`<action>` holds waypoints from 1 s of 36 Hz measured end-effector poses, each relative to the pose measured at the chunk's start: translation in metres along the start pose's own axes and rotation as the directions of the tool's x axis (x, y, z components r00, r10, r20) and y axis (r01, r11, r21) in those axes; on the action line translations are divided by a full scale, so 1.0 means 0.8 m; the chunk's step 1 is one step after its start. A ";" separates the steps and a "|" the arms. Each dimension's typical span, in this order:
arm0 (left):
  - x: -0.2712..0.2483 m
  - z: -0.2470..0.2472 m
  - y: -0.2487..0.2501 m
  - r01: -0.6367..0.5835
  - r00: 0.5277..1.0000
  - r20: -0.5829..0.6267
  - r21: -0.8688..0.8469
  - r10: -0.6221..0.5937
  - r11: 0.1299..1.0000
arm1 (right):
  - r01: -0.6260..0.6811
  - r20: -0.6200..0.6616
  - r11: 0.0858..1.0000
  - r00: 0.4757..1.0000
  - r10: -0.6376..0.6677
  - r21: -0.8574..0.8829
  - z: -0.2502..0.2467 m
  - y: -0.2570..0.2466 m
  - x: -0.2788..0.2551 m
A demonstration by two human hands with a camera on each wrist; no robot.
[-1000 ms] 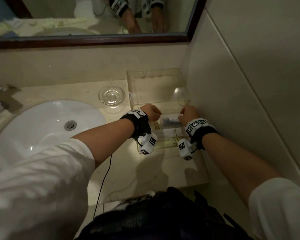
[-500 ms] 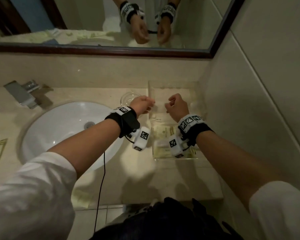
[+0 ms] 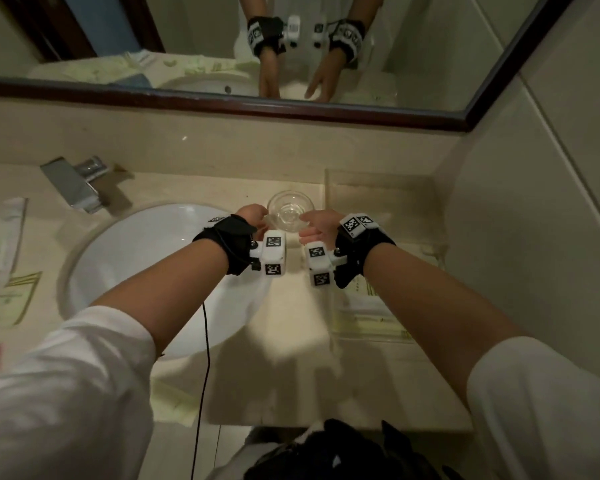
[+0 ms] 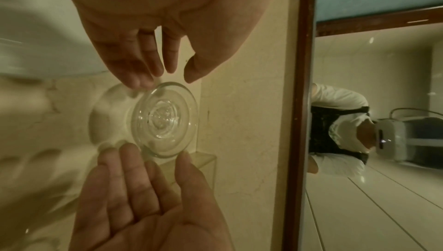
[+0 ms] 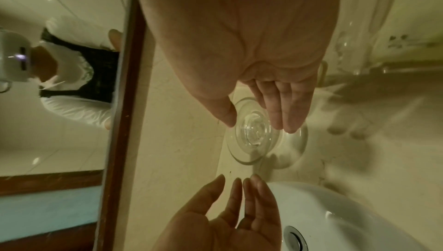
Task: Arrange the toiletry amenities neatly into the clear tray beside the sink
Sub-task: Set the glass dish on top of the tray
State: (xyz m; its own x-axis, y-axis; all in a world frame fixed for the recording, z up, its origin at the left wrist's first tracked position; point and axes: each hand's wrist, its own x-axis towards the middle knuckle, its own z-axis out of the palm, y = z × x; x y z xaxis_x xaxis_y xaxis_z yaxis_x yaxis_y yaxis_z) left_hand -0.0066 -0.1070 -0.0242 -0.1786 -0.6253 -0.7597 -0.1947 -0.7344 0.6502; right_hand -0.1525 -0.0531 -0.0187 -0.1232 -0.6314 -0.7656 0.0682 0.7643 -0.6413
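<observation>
A small clear glass dish (image 3: 290,211) (image 4: 165,120) (image 5: 251,135) sits on the counter between the sink and the clear tray (image 3: 378,202). My left hand (image 3: 257,214) (image 4: 167,79) reaches it from the left, straight fingertips at its rim. My right hand (image 3: 312,221) (image 5: 257,125) comes from the right, thumb and straight fingers spread over the dish's near side. Neither hand holds anything. Flat amenity packets (image 3: 371,306) lie in the tray's near end, partly hidden by my right forearm. The tray's far half shows bare.
The white sink (image 3: 136,258) and chrome faucet (image 3: 77,183) are to the left. More packets (image 3: 11,289) lie on the counter at far left. A framed mirror (image 3: 187,46) runs along the back, and a tiled wall (image 3: 534,237) closes the right side next to the tray.
Both hands have left the packets in the tray's near end and moved back and left to the glass dish. The head view has tilted up, showing more mirror.
</observation>
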 end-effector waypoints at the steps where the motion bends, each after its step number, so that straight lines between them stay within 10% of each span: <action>1: 0.005 -0.002 -0.001 0.004 1.000 0.010 0.001 -0.004 1.000 | -0.024 0.006 1.000 1.000 0.024 -0.015 0.000 0.000 0.004; 22: 0.065 0.006 -0.018 0.099 0.993 0.076 -0.079 -0.093 0.992 | -0.081 -0.071 0.996 0.994 0.077 -0.045 -0.004 0.063 0.156; 36: 0.089 0.000 -0.022 -0.046 0.996 0.073 0.043 0.043 0.998 | -0.067 -0.012 0.984 0.997 0.070 0.167 0.019 0.021 0.075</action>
State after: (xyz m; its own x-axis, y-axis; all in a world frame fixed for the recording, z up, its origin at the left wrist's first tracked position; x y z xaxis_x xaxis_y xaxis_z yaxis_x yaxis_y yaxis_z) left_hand -0.0156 -0.1384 -0.0896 -0.2566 -0.6352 -0.7285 -0.2272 -0.6930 0.6842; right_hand -0.1441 -0.0801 -0.0760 -0.1299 -0.5744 -0.8082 0.2404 0.7725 -0.5877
